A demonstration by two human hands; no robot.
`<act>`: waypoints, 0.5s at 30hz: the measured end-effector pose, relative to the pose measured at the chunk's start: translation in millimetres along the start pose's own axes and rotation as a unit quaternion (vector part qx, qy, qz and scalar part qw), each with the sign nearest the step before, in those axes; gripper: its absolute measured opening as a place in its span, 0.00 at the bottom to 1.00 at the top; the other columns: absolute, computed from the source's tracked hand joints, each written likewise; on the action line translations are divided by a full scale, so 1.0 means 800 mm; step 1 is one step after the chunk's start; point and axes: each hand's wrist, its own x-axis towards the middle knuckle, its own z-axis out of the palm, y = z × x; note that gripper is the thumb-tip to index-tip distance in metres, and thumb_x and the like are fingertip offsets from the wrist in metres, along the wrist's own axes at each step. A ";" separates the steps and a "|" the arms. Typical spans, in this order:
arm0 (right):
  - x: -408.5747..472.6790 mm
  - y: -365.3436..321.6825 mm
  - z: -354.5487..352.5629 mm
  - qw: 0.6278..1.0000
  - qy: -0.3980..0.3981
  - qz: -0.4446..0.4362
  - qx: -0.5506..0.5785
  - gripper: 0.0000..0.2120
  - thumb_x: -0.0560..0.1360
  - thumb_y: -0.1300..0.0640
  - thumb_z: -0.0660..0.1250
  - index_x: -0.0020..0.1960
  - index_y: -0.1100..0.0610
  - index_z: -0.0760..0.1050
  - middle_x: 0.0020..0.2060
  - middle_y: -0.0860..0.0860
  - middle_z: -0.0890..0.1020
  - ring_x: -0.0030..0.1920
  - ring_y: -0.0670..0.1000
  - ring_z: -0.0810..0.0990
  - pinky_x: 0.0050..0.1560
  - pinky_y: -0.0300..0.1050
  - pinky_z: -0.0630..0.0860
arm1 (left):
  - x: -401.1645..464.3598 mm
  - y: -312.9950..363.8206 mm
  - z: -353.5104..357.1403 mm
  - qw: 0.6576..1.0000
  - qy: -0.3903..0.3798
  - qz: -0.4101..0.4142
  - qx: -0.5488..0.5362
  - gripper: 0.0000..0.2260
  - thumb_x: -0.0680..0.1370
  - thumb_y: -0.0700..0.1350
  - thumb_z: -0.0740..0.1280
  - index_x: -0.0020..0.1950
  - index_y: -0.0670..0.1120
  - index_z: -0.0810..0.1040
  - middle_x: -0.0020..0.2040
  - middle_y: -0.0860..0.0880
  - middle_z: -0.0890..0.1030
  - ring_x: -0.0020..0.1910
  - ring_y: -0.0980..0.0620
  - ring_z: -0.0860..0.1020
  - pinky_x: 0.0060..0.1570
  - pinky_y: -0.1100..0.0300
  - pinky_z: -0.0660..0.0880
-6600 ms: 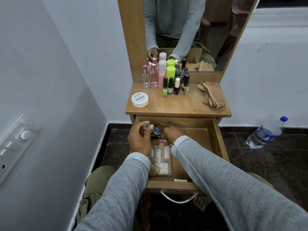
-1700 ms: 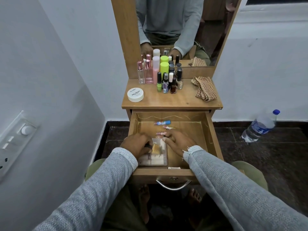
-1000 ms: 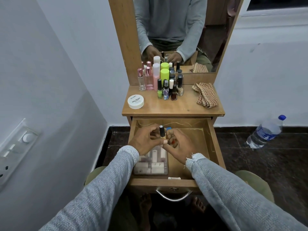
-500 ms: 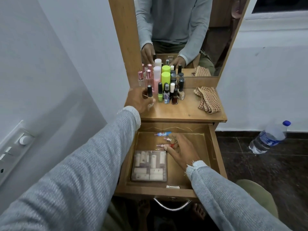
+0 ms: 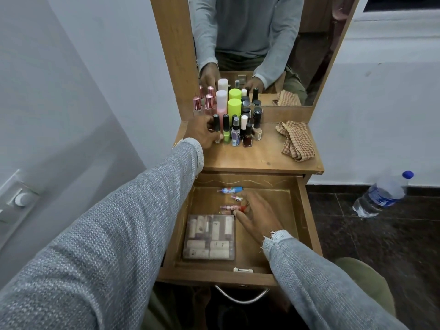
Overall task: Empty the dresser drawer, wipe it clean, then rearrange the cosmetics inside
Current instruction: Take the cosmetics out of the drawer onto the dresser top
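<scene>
The wooden drawer (image 5: 307, 210) stands pulled open under the dresser top (image 5: 259, 158). On that top my left hand (image 5: 202, 133) grips a black-capped nail polish bottle (image 5: 216, 126), set down at the left end of a cluster of cosmetic bottles (image 5: 234, 115). Inside the drawer my right hand (image 5: 258, 216) pinches a small red-tipped tube (image 5: 232, 207) with its fingertips. Two more small tubes (image 5: 231, 190) lie behind it. A clear plastic case of small cosmetics (image 5: 209, 236) lies flat at the drawer's front left.
A checked cloth (image 5: 295, 140) lies crumpled on the right of the dresser top. The mirror (image 5: 257, 44) rises behind the bottles. A plastic water bottle (image 5: 381, 195) lies on the dark floor to the right. A white wall with a switch plate (image 5: 16, 201) is close on the left.
My left hand carried the black-capped bottle from the drawer up to the dresser top and has set it beside the other bottles. My right hand stayed in the drawer on the small tubes.
</scene>
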 end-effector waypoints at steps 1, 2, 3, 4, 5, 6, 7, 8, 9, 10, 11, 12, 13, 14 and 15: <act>0.000 0.001 0.001 1.000 -0.002 0.000 -0.001 0.18 0.74 0.57 0.70 0.60 0.46 0.70 0.54 0.41 0.74 0.51 0.41 0.75 0.54 0.46 0.77 | 0.000 0.000 0.000 1.000 -0.003 -0.001 -0.001 0.19 0.72 0.38 0.74 0.63 0.41 0.78 0.58 0.46 0.81 0.54 0.49 0.79 0.56 0.59 0.73; 0.001 0.001 0.001 1.000 -0.006 0.001 -0.002 0.18 0.73 0.57 0.70 0.60 0.45 0.70 0.54 0.41 0.74 0.52 0.40 0.75 0.54 0.46 0.77 | 0.000 0.000 0.000 1.000 -0.006 -0.001 0.001 0.20 0.72 0.38 0.74 0.63 0.41 0.78 0.59 0.46 0.81 0.55 0.49 0.79 0.55 0.60 0.72; 0.001 0.002 0.000 1.000 -0.008 0.004 -0.001 0.18 0.73 0.57 0.70 0.60 0.45 0.70 0.54 0.40 0.74 0.52 0.40 0.75 0.54 0.46 0.77 | -0.001 -0.001 0.000 1.000 -0.008 0.000 0.004 0.20 0.72 0.39 0.75 0.63 0.41 0.78 0.59 0.46 0.81 0.56 0.49 0.79 0.55 0.60 0.72; 0.001 0.002 0.000 1.000 -0.011 0.007 -0.002 0.18 0.73 0.57 0.70 0.60 0.45 0.70 0.54 0.40 0.73 0.52 0.40 0.74 0.54 0.46 0.77 | -0.002 -0.002 0.000 1.000 -0.008 0.000 0.006 0.21 0.71 0.39 0.75 0.63 0.42 0.77 0.60 0.47 0.81 0.57 0.48 0.79 0.57 0.59 0.73; 0.000 0.001 -0.001 1.000 -0.010 0.008 -0.003 0.18 0.74 0.57 0.70 0.60 0.45 0.70 0.54 0.40 0.73 0.52 0.41 0.74 0.55 0.45 0.76 | -0.004 -0.004 0.000 1.000 -0.005 -0.002 0.003 0.23 0.70 0.40 0.76 0.64 0.42 0.77 0.61 0.47 0.81 0.58 0.48 0.79 0.59 0.57 0.73; 0.000 0.003 -0.002 1.000 -0.008 0.006 -0.008 0.18 0.74 0.57 0.69 0.60 0.46 0.70 0.53 0.40 0.73 0.53 0.41 0.74 0.55 0.44 0.76 | -0.007 -0.004 -0.001 1.000 0.000 -0.003 -0.004 0.25 0.70 0.40 0.76 0.65 0.43 0.76 0.62 0.47 0.80 0.59 0.47 0.79 0.61 0.56 0.74; 0.000 0.004 -0.001 1.000 -0.003 0.002 -0.013 0.16 0.74 0.56 0.69 0.59 0.46 0.71 0.53 0.39 0.73 0.52 0.41 0.74 0.54 0.43 0.75 | -0.012 -0.004 -0.002 1.000 0.008 -0.005 -0.016 0.26 0.70 0.39 0.76 0.67 0.43 0.75 0.64 0.47 0.79 0.60 0.47 0.78 0.61 0.56 0.73; -0.001 0.006 -0.001 1.000 0.002 -0.001 -0.020 0.14 0.74 0.56 0.69 0.58 0.47 0.72 0.51 0.38 0.72 0.51 0.41 0.73 0.52 0.42 0.74 | -0.019 -0.002 -0.004 0.999 0.019 -0.005 -0.030 0.26 0.71 0.39 0.76 0.68 0.43 0.74 0.65 0.47 0.78 0.61 0.48 0.77 0.60 0.56 0.72; -0.001 0.007 0.000 1.000 0.010 -0.001 -0.028 0.10 0.74 0.55 0.68 0.54 0.48 0.74 0.48 0.37 0.72 0.49 0.42 0.73 0.50 0.41 0.74 | -0.029 -0.001 -0.006 0.999 0.031 -0.002 -0.043 0.25 0.71 0.38 0.75 0.67 0.43 0.74 0.66 0.48 0.77 0.61 0.48 0.77 0.59 0.58 0.72; 0.000 0.008 -0.001 0.999 0.017 0.004 -0.040 0.05 0.74 0.54 0.68 0.50 0.50 0.75 0.44 0.36 0.71 0.46 0.42 0.73 0.47 0.41 0.73 | -0.040 0.001 -0.008 0.998 0.043 0.002 -0.054 0.24 0.72 0.38 0.75 0.67 0.44 0.73 0.66 0.48 0.76 0.61 0.49 0.76 0.58 0.60 0.72; 0.000 0.008 -0.001 0.998 0.017 0.016 -0.053 0.02 0.74 0.54 0.68 0.45 0.51 0.75 0.39 0.37 0.71 0.44 0.44 0.72 0.44 0.42 0.72 | -0.054 0.000 -0.009 0.997 0.055 0.007 -0.060 0.24 0.72 0.39 0.75 0.67 0.45 0.73 0.65 0.48 0.76 0.60 0.50 0.76 0.57 0.61 0.72; 0.000 0.009 0.000 0.997 0.010 0.033 -0.068 0.05 0.74 0.53 0.68 0.41 0.52 0.75 0.36 0.38 0.71 0.41 0.46 0.72 0.42 0.43 0.71 | -0.071 -0.003 -0.011 0.996 0.067 0.014 -0.064 0.23 0.72 0.39 0.75 0.66 0.45 0.73 0.64 0.49 0.76 0.59 0.50 0.77 0.56 0.61 0.74; 0.000 0.009 0.001 0.996 -0.003 0.049 -0.081 0.08 0.73 0.52 0.68 0.38 0.54 0.75 0.32 0.41 0.71 0.38 0.48 0.73 0.40 0.43 0.72 | -0.087 -0.008 -0.011 0.995 0.075 0.024 -0.068 0.23 0.72 0.39 0.74 0.66 0.46 0.73 0.63 0.49 0.76 0.57 0.50 0.77 0.55 0.61 0.75; -0.001 0.009 0.002 0.993 -0.021 0.069 -0.093 0.10 0.73 0.50 0.67 0.36 0.55 0.75 0.29 0.43 0.71 0.35 0.50 0.73 0.38 0.44 0.73 | -0.106 -0.014 -0.011 0.994 0.078 0.035 -0.075 0.23 0.72 0.40 0.75 0.66 0.46 0.73 0.63 0.49 0.76 0.56 0.51 0.77 0.55 0.60 0.76; -0.003 0.007 0.002 0.990 -0.040 0.085 -0.102 0.13 0.73 0.49 0.67 0.34 0.55 0.75 0.27 0.45 0.71 0.33 0.51 0.74 0.37 0.45 0.74 | -0.124 -0.023 -0.010 0.993 0.074 0.042 -0.083 0.24 0.72 0.39 0.75 0.66 0.46 0.73 0.62 0.49 0.76 0.56 0.52 0.77 0.55 0.62 0.76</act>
